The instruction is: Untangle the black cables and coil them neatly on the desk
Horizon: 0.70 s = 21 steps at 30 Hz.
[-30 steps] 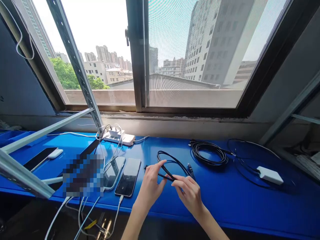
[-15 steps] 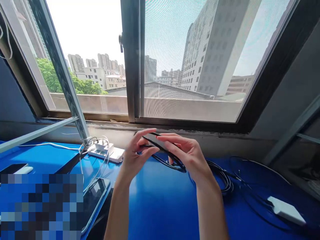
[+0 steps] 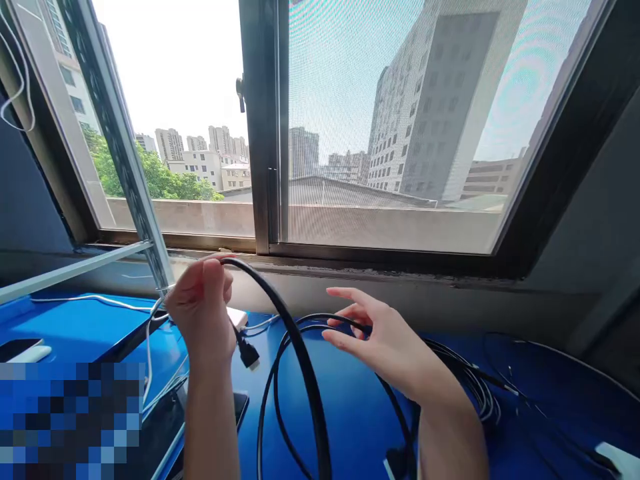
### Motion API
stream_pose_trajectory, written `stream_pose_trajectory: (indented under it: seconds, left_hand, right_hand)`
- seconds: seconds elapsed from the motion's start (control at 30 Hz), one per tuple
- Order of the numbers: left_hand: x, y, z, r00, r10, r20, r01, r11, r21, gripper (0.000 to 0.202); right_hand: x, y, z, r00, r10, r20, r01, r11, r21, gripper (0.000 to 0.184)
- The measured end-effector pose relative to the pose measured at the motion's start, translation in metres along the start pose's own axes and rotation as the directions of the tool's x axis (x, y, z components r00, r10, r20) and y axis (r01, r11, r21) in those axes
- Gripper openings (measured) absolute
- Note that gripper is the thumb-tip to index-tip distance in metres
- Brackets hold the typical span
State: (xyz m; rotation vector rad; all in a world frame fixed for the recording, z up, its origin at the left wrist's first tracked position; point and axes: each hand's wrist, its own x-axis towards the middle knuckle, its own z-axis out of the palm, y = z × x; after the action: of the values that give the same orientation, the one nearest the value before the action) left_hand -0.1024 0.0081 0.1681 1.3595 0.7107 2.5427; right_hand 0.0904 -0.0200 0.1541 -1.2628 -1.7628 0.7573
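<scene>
My left hand (image 3: 203, 313) is closed in a pinch on a thick black cable (image 3: 283, 310), which arcs from the fingertips down past the bottom edge. Just right of that wrist hangs a black plug (image 3: 249, 353) with a flat metal end, HDMI-like in shape. My right hand (image 3: 387, 343) has loops of the cable lying between its thumb and fingers; the index finger is stretched out and the lower fingers curl around the loops. Below it, near the bottom edge, another black plug (image 3: 397, 461) shows partly.
On the blue table (image 3: 345, 413) a coil of thin black cable (image 3: 480, 387) lies behind my right wrist. A white adapter (image 3: 620, 460) is at far right. Left are white cords (image 3: 100, 291), a phone (image 3: 20, 348) and a metal rack post (image 3: 135, 167). A window (image 3: 375, 227) stands behind.
My hands have moved apart, the left going left with one stretch of the cable. The bundle between them has opened into wide hanging loops, and its plugs now show. The view has shifted slightly.
</scene>
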Motion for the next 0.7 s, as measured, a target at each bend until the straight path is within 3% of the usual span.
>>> stream_pose_trajectory:
  seconds: [0.1, 0.23, 0.33, 0.43, 0.5, 0.57, 0.63, 0.7]
  left_hand:
    - [0.002, 0.003, 0.000, 0.999, -0.025, 0.041, 0.024, 1.000, 0.018, 0.033]
    - [0.003, 0.011, -0.002, 0.998, 0.050, 0.026, -0.050, 0.999, 0.013, 0.031]
    - [0.002, 0.016, -0.006, 0.993, 0.112, 0.030, -0.114, 0.989, 0.089, 0.022]
    - [0.001, 0.022, -0.009, 0.994, 0.105, -0.027, -0.101, 0.988, 0.120, 0.030]
    - [0.001, 0.025, -0.009, 0.993, 0.081, -0.083, -0.072, 0.991, 0.109, 0.042]
    - [0.002, 0.026, -0.011, 0.989, 0.084, -0.122, -0.072, 0.992, 0.101, 0.048]
    - [0.005, 0.024, -0.013, 0.992, 0.082, -0.095, -0.074, 0.993, 0.090, 0.047]
    - [0.008, 0.021, -0.017, 0.998, 0.051, -0.024, -0.049, 0.997, 0.059, 0.045]
  right_hand:
    - [0.001, 0.003, -0.004, 0.998, 0.028, -0.064, -0.036, 0.991, -0.130, 0.053]
    - [0.001, 0.011, -0.012, 0.962, 0.098, -0.253, -0.162, 0.955, -0.248, 0.057]
    - [0.002, 0.023, -0.019, 0.943, 0.136, -0.305, -0.222, 0.938, -0.268, 0.043]
    - [0.008, 0.039, -0.027, 0.934, 0.039, -0.356, -0.162, 0.932, -0.323, 0.029]
    - [0.013, 0.047, -0.031, 0.946, 0.035, -0.322, -0.156, 0.921, -0.357, 0.018]
    - [0.016, 0.049, -0.033, 0.977, 0.098, -0.191, -0.162, 0.921, -0.355, 0.009]
    - [0.014, 0.043, -0.034, 0.991, 0.121, -0.051, -0.130, 0.944, -0.302, 0.016]
    - [0.011, 0.033, -0.033, 0.997, 0.072, -0.009, -0.073, 0.978, -0.198, 0.022]
